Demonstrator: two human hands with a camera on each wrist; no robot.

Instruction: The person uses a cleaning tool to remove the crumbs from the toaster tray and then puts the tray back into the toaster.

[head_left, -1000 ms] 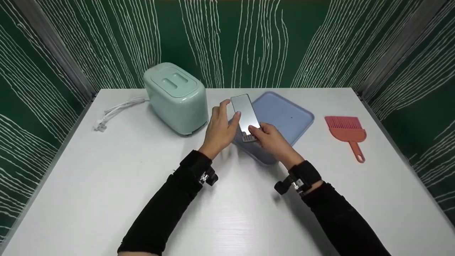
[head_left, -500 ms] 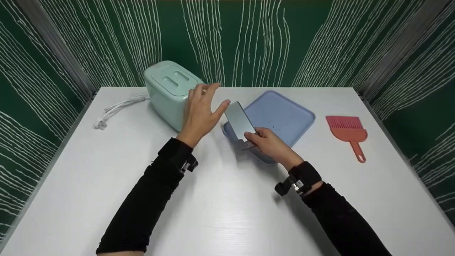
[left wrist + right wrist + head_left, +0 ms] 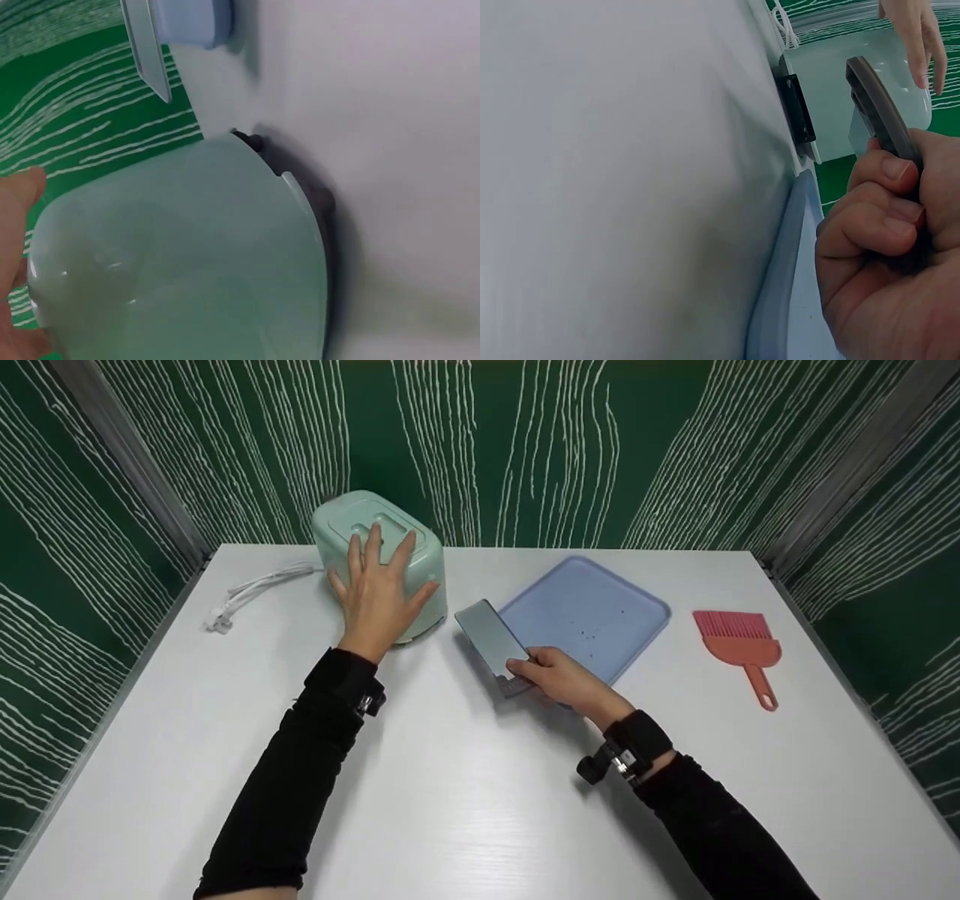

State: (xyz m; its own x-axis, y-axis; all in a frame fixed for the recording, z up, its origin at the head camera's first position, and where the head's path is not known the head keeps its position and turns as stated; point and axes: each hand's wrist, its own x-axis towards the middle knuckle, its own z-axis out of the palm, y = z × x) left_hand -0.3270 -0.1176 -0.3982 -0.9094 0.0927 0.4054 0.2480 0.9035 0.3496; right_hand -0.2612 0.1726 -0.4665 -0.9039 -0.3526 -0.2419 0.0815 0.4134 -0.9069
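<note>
My left hand (image 3: 375, 600) lies over the top and near side of the mint-green toaster (image 3: 431, 592), its fingers spread. Whether the palm touches the surface I cannot tell. With the thumb on top and curled fingers beneath, my right hand (image 3: 562, 682) grips the grey end of a flat silver crumb tray (image 3: 487, 634). That crumb tray is tilted and held above the table, beside the near left part of the blue tray (image 3: 592, 607). In the right wrist view, the fingers (image 3: 870, 225) wrap round its dark curved end (image 3: 885, 105). Small dark crumbs (image 3: 589, 635) dot the blue tray.
A red and orange brush (image 3: 742, 649) lies on the right of the white table (image 3: 450, 810). The toaster's white cord and plug (image 3: 221, 619) lie to its left. Green walls with white lines (image 3: 540, 450) enclose the table's back and sides.
My left hand has moved from beside the crumb tray leftward onto the toaster. The right hand has lowered the crumb tray and brought it left and nearer. More crumbs show on the blue tray.
</note>
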